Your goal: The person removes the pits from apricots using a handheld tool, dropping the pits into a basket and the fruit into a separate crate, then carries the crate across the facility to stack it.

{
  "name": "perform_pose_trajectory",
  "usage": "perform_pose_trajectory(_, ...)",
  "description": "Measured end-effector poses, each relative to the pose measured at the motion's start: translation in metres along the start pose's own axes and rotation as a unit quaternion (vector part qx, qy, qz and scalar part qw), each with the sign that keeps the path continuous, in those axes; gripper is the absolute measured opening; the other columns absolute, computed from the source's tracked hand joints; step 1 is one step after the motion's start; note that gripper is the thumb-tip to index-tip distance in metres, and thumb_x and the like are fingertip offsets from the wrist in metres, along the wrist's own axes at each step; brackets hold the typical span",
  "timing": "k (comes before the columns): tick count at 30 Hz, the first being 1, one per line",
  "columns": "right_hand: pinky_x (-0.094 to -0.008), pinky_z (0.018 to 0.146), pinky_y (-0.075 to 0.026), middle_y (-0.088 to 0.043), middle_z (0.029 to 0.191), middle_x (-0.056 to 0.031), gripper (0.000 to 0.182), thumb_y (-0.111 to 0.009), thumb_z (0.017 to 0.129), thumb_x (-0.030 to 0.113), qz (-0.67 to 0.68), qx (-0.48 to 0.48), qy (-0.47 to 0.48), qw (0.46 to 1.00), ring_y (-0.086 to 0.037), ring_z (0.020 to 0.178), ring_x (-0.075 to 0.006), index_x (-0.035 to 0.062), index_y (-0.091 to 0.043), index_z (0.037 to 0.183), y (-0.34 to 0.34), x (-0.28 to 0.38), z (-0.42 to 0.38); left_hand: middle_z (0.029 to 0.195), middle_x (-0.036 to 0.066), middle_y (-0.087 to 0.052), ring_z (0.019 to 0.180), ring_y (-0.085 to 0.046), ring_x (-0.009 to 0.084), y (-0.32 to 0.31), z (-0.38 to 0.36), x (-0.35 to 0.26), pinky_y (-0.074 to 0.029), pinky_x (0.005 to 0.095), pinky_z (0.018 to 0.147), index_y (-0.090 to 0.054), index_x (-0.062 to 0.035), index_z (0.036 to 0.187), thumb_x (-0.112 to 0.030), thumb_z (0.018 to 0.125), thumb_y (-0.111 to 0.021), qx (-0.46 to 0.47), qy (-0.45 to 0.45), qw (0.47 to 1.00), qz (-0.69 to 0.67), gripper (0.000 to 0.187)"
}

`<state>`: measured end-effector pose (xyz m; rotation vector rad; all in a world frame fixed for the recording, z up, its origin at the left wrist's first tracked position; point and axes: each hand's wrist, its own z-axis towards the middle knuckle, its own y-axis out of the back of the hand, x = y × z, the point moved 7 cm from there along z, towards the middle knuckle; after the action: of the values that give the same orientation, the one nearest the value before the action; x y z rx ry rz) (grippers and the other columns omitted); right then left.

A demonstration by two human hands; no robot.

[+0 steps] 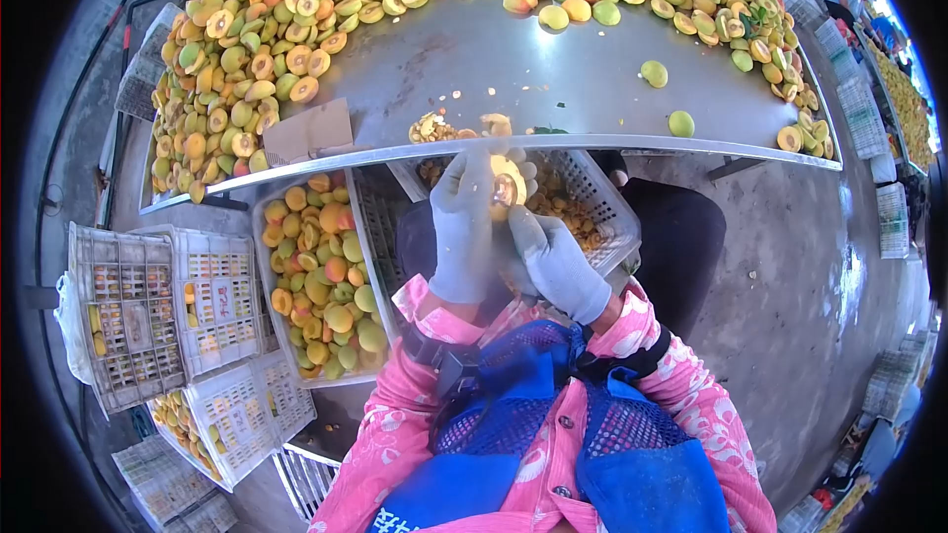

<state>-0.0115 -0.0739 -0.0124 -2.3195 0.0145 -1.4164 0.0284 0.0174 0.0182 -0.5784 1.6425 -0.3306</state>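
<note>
Both my hands wear grey gloves and meet just below the front edge of the metal table (513, 64). My left hand (462, 227) holds a halved yellow-orange fruit (508, 181) with its cut face showing. My right hand (558, 265) sits against the same fruit from below right, its fingers closed near the fruit; I cannot see whether it holds a tool. Under my hands stands a white crate (592, 199) with small pits and scraps in it.
Halved and whole fruit is heaped along the table's far and left sides. A crate of whole fruit (321, 276) stands at my left, and empty white crates (148, 306) lie on the floor farther left. Other people stand at the far right.
</note>
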Motion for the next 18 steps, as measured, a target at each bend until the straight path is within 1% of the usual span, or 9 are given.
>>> perform_pose_trajectory(4, -0.0253, 0.034, -0.025, -0.036, 0.051, 0.005, 0.046, -0.041, 0.096, 0.049, 0.019, 0.042, -0.098, 0.994, -0.032, 0.037, -0.0064, 0.0069, -0.049, 0.079, -0.006, -0.005, -0.01, 0.098, 0.015, -0.063, 0.081, -0.064, 0.0203, 0.003, -0.003, 0.002, -0.055, 0.0305, 0.072, -0.056, 0.0015, 0.111, -0.034, 0.098, -0.047, -0.009, 0.018, 1.0, 0.021, 0.039)
perform_pose_trajectory(6, -0.0252, 0.034, -0.025, -0.034, 0.051, 0.0049, 0.049, -0.04, 0.095, 0.053, 0.038, 0.048, -0.123, 0.99, -0.031, 0.037, -0.0068, 0.007, -0.049, 0.08, -0.008, -0.006, -0.013, 0.084, 0.01, -0.063, 0.07, -0.062, 0.0163, 0.005, -0.007, 0.004, -0.052, 0.0271, 0.062, -0.062, 0.0017, 0.102, -0.02, 0.094, -0.053, -0.051, 0.058, 0.997, -0.016, 0.024)
perform_pose_trajectory(7, -0.025, 0.034, -0.026, -0.033, 0.05, 0.0048, 0.052, -0.038, 0.095, 0.056, 0.057, 0.054, -0.149, 0.986, -0.029, 0.036, -0.0072, 0.007, -0.049, 0.08, -0.009, -0.01, -0.015, 0.084, 0.01, -0.063, 0.07, -0.062, 0.0163, 0.007, -0.006, 0.008, -0.052, 0.0271, 0.062, -0.062, 0.0017, 0.102, -0.02, 0.094, -0.053, -0.053, 0.057, 0.997, -0.016, 0.024)
perform_pose_trajectory(10, -0.0254, 0.035, -0.026, -0.033, 0.051, 0.0041, 0.056, -0.037, 0.094, 0.059, 0.18, 0.121, -0.244, 0.945, -0.028, 0.037, -0.0081, 0.0065, -0.048, 0.081, -0.012, -0.02, -0.02, 0.079, 0.006, -0.064, 0.068, -0.058, 0.0093, 0.012, -0.001, -0.003, -0.047, 0.0231, 0.06, -0.064, 0.0025, 0.098, -0.007, 0.09, -0.054, -0.051, -0.114, 0.975, 0.186, 0.016)
perform_pose_trajectory(11, -0.0254, 0.035, -0.026, -0.033, 0.051, 0.0041, 0.056, -0.037, 0.094, 0.059, 0.176, 0.133, -0.252, 0.942, -0.028, 0.037, -0.0081, 0.0065, -0.048, 0.081, -0.012, -0.02, -0.022, 0.079, 0.005, -0.064, 0.069, -0.058, 0.0088, 0.011, -0.006, 0.001, -0.048, 0.0239, 0.062, -0.065, 0.0011, 0.098, -0.006, 0.089, -0.056, -0.057, -0.109, 0.977, 0.172, 0.015)
perform_pose_trajectory(13, -0.0264, 0.034, -0.025, -0.035, 0.053, 0.0027, 0.058, -0.037, 0.092, 0.062, 0.131, 0.019, -0.273, 0.953, -0.029, 0.037, -0.0095, 0.007, -0.048, 0.081, -0.001, -0.018, -0.028, 0.08, 0.004, -0.065, 0.072, -0.058, 0.0089, 0.018, -0.004, 0.014, -0.049, 0.0251, 0.065, -0.065, 0.0001, 0.099, -0.008, 0.089, -0.057, -0.06, -0.159, 0.963, 0.21, 0.015)
perform_pose_trajectory(14, -0.0264, 0.034, -0.024, -0.036, 0.053, 0.0023, 0.056, -0.038, 0.092, 0.061, 0.08, -0.016, -0.215, 0.973, -0.03, 0.037, -0.0098, 0.0079, -0.049, 0.082, 0.014, -0.032, -0.017, 0.081, 0.004, -0.065, 0.073, -0.058, 0.0089, 0.017, -0.002, 0.024, -0.049, 0.0255, 0.066, -0.065, -0.0004, 0.099, -0.009, 0.089, -0.058, -0.051, -0.149, 0.969, 0.191, 0.015)
perform_pose_trajectory(16, -0.0263, 0.032, -0.023, -0.037, 0.053, 0.0018, 0.051, -0.039, 0.094, 0.058, 0.113, 0.006, -0.182, 0.977, -0.032, 0.037, -0.0099, 0.0095, -0.049, 0.082, 0.043, -0.054, -0.009, 0.082, 0.005, -0.066, 0.075, -0.058, 0.0091, 0.014, -0.007, 0.03, -0.049, 0.0264, 0.068, -0.065, -0.001, 0.099, -0.011, 0.088, -0.061, -0.04, -0.091, 0.984, 0.147, 0.016)
perform_pose_trajectory(18, -0.026, 0.03, -0.022, -0.037, 0.05, 0.0019, 0.045, -0.041, 0.096, 0.051, -0.019, 0.009, -0.145, 0.989, -0.032, 0.034, -0.0101, 0.0108, -0.049, 0.079, 0.037, -0.03, -0.015, 0.082, 0.005, -0.066, 0.076, -0.058, 0.0093, 0.008, -0.013, 0.028, -0.049, 0.0276, 0.068, -0.065, -0.001, 0.099, -0.012, 0.086, -0.063, -0.033, -0.028, 0.996, 0.082, 0.017)
